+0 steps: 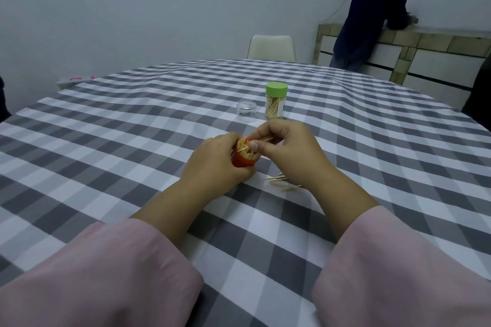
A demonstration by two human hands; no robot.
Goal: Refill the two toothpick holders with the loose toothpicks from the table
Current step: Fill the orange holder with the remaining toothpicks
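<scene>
We see only a sliver of the orange plastic toothpick holder, since our left hand wraps its near side and hides its base. The thin wooden toothpick pinched in our right hand disappears behind the fingers. Near the grip, under the right wrist, the loose pale toothpicks are partly covered and too fine to count. Our pink sleeves run off the bottom edge.
</scene>
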